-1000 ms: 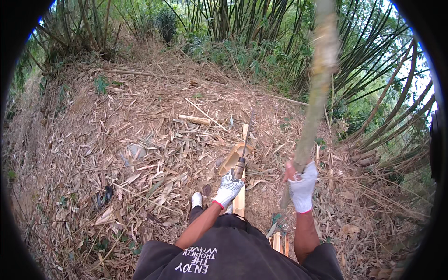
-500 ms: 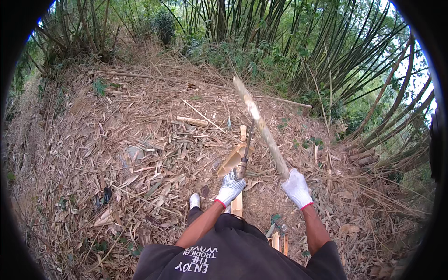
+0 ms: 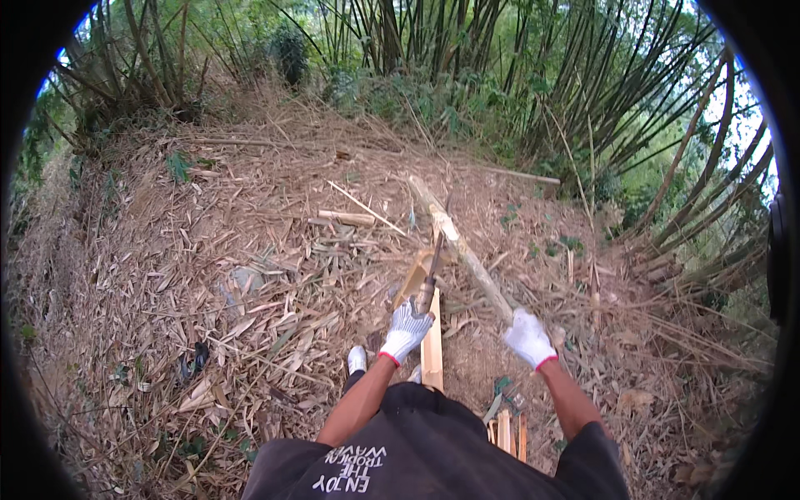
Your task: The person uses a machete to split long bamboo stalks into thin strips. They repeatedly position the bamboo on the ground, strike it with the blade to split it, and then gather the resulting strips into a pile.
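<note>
Your left hand [image 3: 406, 331], in a white knit glove, is closed around the brown wooden handle [image 3: 426, 297] of a long, narrow, dark-bladed knife [image 3: 437, 257]; your right hand [image 3: 528, 337], gloved in white too, grips the near end of a long, pale, rough-barked wooden stick [image 3: 477, 268]. The hands are apart, left and right in front of you. The knife is ahead of your left hand, its long axis running away from you and leaning slightly right, tip outward. The stick slants from your right hand forward and to the left, crossing the far part of the blade; you cannot tell whether the two touch there. Past that crossing the blade is thin and faint against the leaf litter [image 3: 275, 300], so its tip is hard to make out. The glove's back hides most of your right fingers. A pale, hollow split-bamboo piece [image 3: 411, 281] is partly covered by the knife, and a straight, yellowish split strip [image 3: 432, 354] runs toward you until your dark shirt [image 3: 450, 446] cuts off its near end.
</note>
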The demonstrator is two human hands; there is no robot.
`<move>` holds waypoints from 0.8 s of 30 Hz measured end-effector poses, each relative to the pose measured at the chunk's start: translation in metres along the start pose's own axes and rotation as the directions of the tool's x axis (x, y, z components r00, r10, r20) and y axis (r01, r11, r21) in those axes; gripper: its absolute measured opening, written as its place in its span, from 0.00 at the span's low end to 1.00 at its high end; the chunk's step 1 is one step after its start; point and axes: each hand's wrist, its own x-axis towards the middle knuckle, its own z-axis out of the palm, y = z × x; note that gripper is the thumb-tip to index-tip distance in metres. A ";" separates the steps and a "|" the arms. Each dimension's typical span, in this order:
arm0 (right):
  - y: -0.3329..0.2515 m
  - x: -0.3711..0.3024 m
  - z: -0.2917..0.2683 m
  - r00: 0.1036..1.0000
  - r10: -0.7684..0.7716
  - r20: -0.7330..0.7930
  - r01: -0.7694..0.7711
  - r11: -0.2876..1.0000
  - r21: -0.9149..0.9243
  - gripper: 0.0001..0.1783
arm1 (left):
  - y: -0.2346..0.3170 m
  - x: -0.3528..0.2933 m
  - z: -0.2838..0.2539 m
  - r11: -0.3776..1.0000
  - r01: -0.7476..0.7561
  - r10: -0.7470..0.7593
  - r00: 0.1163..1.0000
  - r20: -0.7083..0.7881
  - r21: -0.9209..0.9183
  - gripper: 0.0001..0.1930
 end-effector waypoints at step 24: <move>-0.054 0.009 -0.055 0.860 -0.221 -0.460 0.364 0.897 0.251 0.20 | -0.021 -0.002 -0.024 0.997 0.007 -0.001 0.996 -0.089 0.073 0.22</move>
